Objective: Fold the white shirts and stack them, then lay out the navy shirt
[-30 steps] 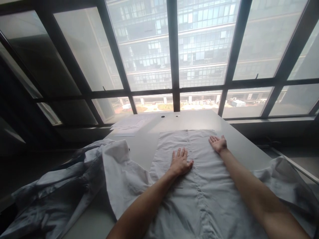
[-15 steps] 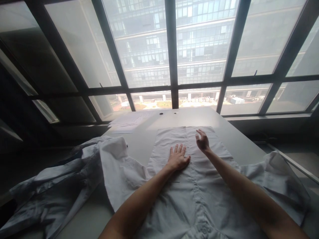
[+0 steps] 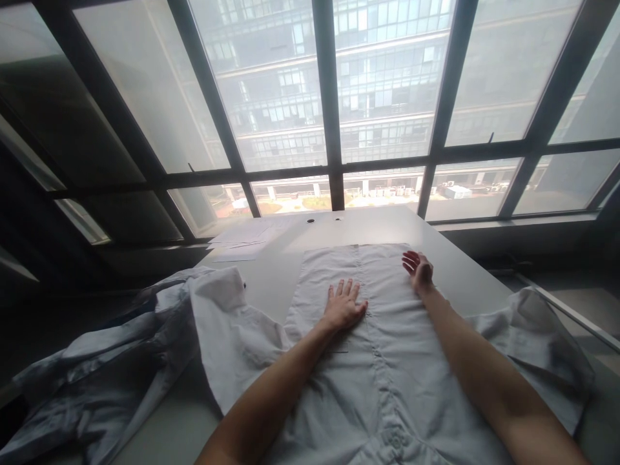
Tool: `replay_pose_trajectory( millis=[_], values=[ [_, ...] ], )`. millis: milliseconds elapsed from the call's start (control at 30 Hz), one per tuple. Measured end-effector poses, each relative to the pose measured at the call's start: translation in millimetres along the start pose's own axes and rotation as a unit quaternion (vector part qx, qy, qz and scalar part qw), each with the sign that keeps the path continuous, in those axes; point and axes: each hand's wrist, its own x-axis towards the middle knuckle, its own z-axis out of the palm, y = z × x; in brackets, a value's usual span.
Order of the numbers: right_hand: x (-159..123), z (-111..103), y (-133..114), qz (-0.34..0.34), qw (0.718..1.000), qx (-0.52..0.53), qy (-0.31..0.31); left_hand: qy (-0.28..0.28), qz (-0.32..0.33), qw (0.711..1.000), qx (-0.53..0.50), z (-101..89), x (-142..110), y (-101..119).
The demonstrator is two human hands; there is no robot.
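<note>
A white long-sleeved garment [image 3: 407, 361], shirt- or coat-like, lies spread over the table with a seamed strip down its middle and its sleeves out to both sides. Flat on it, just left of that strip, rests my left hand [image 3: 345, 306] with fingers spread. My right hand [image 3: 420, 271] is at the garment's far right edge, palm turned inward and fingers apart, holding nothing. Whether it touches the cloth I cannot tell. Part of the garment is covered by my forearms.
The white table [image 3: 378, 226] reaches to the large windows. Several sheets of paper [image 3: 239, 240] lie at its far left. A heap of white and dark clothing [image 3: 126, 349] is at the left edge. A pale rail [image 3: 566, 310] stands beyond the right side.
My right hand moved left over the garment's far part, then back right to its edge. My left hand has stayed flat on the cloth. The view shifted slightly.
</note>
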Motion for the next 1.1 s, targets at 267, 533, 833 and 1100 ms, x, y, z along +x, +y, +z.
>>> replay_pose_trajectory(
  millis=[267, 533, 833, 1100],
  values=[
    [9, -3, -60, 0.072, 0.985, 0.138, 0.068, -0.008, -0.011, 1.000, -0.009, -1.3, 1, 0],
    [-128, 49, -41, 0.275, 0.923, 0.122, -0.240, -0.003, -0.020, 1.000, -0.007, -1.1, 1, 0],
    [-130, -52, -36, 0.275, 0.954, 0.092, -0.075, -0.010, -0.027, 1.000, 0.006, -3.4, 0, 3],
    [-79, -86, -52, 0.099, 0.993, 0.008, 0.066, -0.017, -0.024, 1.000, -0.012, -6.0, -1, 3]
  ],
)
